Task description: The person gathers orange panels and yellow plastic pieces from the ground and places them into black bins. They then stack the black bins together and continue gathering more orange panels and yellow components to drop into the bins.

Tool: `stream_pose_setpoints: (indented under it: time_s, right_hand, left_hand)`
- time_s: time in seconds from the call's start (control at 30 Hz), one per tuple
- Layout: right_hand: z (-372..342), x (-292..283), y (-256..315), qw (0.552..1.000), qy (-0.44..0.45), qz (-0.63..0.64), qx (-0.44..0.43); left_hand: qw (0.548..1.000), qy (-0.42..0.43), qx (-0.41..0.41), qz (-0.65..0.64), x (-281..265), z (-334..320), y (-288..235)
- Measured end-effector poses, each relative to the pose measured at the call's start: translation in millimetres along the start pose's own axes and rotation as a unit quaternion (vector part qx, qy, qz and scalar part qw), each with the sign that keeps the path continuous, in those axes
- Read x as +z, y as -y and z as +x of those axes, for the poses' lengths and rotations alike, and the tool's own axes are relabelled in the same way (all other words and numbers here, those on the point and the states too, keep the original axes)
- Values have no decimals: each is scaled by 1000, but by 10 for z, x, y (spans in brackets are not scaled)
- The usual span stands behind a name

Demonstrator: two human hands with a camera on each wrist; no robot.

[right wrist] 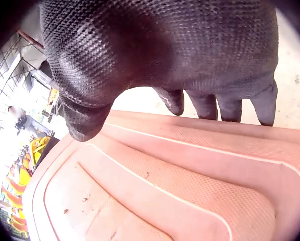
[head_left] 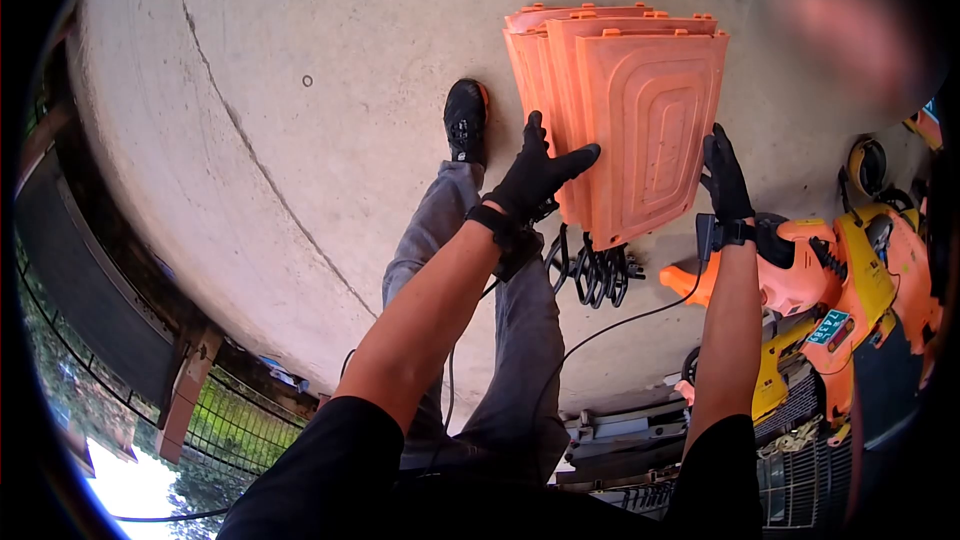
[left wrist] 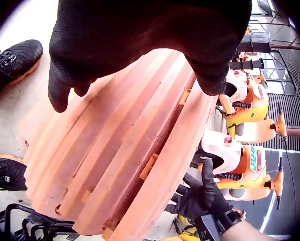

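Note:
A stack of several orange plastic panels [head_left: 650,130] with ridged rectangular faces is in front of the person in the head view. My gloved left hand [head_left: 540,170] is at the stack's near left side. Its thumb and fingers are spread wide, straddling the panel edges in the left wrist view. At the front panel's right edge is my gloved right hand [head_left: 728,178], fingers extended. In the right wrist view its thumb [right wrist: 87,123] overlaps the ridged face, and its other fingertips reach along the far side of the edge.
Black bent metal frames [head_left: 600,275] lie below the stack. Orange and yellow scooters [head_left: 830,280] stand at the right. The person's black shoe [head_left: 467,120] is left of the panels on the concrete floor [head_left: 330,160]. A cable runs to the right wrist.

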State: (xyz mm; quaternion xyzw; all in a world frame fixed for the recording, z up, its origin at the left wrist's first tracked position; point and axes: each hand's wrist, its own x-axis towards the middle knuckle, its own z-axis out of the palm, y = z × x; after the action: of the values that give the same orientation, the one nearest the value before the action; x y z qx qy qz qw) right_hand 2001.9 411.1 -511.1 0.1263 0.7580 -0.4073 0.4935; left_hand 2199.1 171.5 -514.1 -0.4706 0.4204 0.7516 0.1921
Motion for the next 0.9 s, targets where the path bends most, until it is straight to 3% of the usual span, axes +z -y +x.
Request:
stream_pose_setpoints:
  time_s: [0.27, 0.47, 0.57, 0.67, 0.73, 0.8, 0.87, 0.9]
  right_hand:
    - [13, -13, -6, 1000, -20, -13, -2]
    - [80, 20, -63, 993, 29, -24, -114]
    - [117, 100, -52, 995, 39, 13, -86]
    - [96, 188, -52, 994, 48, 13, -99]
    - [40, 190, -78, 995, 51, 77, -30]
    - [37, 178, -182, 992, 73, 90, -53]
    - [-39, 167, -249, 984, 125, 122, 15]
    - [-69, 170, -289, 977, 141, 157, 6]
  left_hand:
    - [1000, 5, 15, -7, 9, 56, 88]
    - [994, 28, 86, -66, 84, 18, 21]
    - [993, 16, 119, -3, 98, 22, -16]
    - [985, 16, 140, -96, 145, -17, -77]
    - [992, -28, 121, -29, 95, -111, -309]
    - [984, -58, 168, 0, 57, -9, -204]
    - [987, -19, 128, -98, 92, -130, -365]
    - [987, -20, 127, -96, 107, -163, -381]
